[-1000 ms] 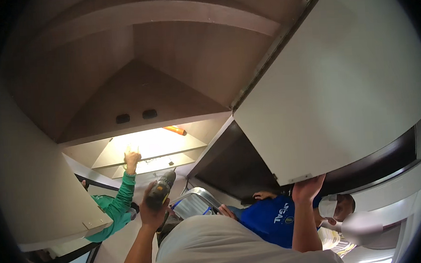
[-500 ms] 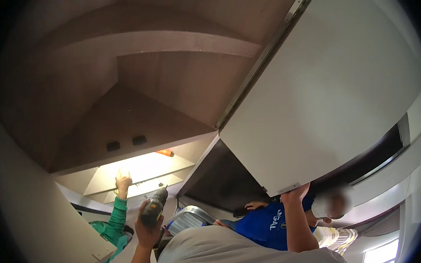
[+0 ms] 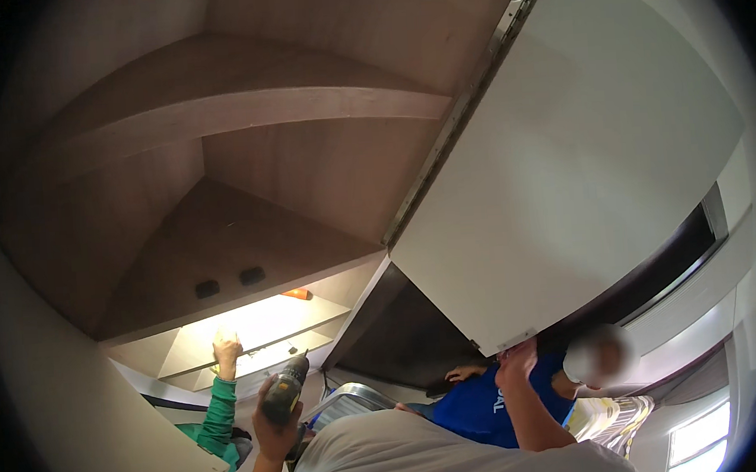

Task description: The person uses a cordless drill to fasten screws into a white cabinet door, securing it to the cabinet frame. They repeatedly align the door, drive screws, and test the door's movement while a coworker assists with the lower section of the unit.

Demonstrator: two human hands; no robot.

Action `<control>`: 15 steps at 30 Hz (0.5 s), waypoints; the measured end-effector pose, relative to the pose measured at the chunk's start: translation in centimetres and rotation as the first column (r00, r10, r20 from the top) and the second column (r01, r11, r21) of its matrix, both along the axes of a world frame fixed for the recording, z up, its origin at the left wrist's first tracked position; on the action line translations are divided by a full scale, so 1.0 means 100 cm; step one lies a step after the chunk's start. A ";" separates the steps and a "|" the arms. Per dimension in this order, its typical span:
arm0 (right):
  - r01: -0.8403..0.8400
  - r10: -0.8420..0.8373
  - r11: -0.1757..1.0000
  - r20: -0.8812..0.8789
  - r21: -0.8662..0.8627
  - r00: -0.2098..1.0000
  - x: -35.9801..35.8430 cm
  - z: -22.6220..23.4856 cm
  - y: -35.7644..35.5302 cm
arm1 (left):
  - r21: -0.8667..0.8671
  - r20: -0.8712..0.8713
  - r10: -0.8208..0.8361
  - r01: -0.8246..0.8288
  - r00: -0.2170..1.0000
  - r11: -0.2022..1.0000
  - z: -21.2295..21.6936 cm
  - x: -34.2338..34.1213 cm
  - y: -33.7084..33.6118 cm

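My left hand (image 3: 273, 437) is wrapped round a dark cordless drill (image 3: 284, 396), its bit pointing up below the lit shelf. To the right, my right hand (image 3: 516, 364) is closed at the lower corner of a white cabinet door (image 3: 556, 173), by a small metal plate (image 3: 516, 340) on its edge. This door hangs open along a long metal hinge (image 3: 465, 109). Left of the hinge opens a brown cabinet (image 3: 306, 184) with a curved shelf (image 3: 266, 107). My fingertips at the door edge are partly hidden.
A co-worker's hand in a green sleeve (image 3: 220, 410) reaches into a lit compartment (image 3: 253, 321) at left, where an orange object (image 3: 297, 294) lies. A person in a blue shirt (image 3: 480, 411) stands close at right. A metal ladder top (image 3: 353, 399) is beside my body.
The view has shifted, so the cabinet sits lower in the picture. The drill appears slightly further right. My right hand has shifted its hold along the door's lower edge.
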State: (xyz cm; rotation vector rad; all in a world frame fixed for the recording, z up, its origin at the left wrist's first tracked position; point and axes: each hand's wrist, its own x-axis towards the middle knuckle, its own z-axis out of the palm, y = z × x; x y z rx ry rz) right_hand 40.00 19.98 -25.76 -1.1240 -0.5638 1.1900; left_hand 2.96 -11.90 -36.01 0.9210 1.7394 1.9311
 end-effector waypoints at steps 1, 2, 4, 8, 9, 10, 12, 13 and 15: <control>-0.049 0.076 0.987 0.177 -0.154 0.981 0.008 -0.023 -0.013 | 0.006 0.002 0.006 -0.006 1.000 1.000 0.000 0.000 0.000; -0.066 0.174 0.948 0.330 -0.312 0.928 0.009 -0.044 -0.030 | 0.010 0.000 0.010 -0.010 1.000 1.000 0.001 -0.001 -0.001; -0.190 0.458 0.807 0.389 -0.559 0.800 -0.016 -0.050 -0.071 | -0.017 -0.037 0.025 -0.025 0.999 1.000 0.007 -0.002 -0.001; -0.573 0.714 0.688 0.275 -0.446 0.644 -0.043 -0.076 -0.084 | -0.072 -0.186 0.042 -0.056 0.982 0.996 0.014 -0.006 0.001; -0.659 0.759 0.650 0.279 -0.379 0.588 -0.046 -0.080 -0.079 | -0.034 -0.140 0.036 -0.041 0.989 0.999 0.016 -0.006 0.002; -0.749 0.785 0.610 0.325 -0.256 0.528 -0.046 -0.088 -0.071 | 0.006 -0.094 0.029 -0.028 0.995 1.000 0.019 -0.005 0.005; -0.809 0.736 0.535 0.603 -0.241 0.307 -0.061 -0.079 -0.053 | 0.025 -0.056 0.033 -0.031 0.998 0.999 0.022 -0.003 0.001; -0.837 0.687 0.484 0.704 -0.257 0.181 -0.070 -0.074 -0.046 | -0.002 -0.061 0.037 -0.038 0.997 0.999 0.018 -0.003 0.003; -0.884 0.749 0.451 0.593 -0.128 0.296 -0.100 -0.068 -0.041 | -0.075 -0.042 -0.008 0.004 0.999 0.997 0.034 -0.002 0.000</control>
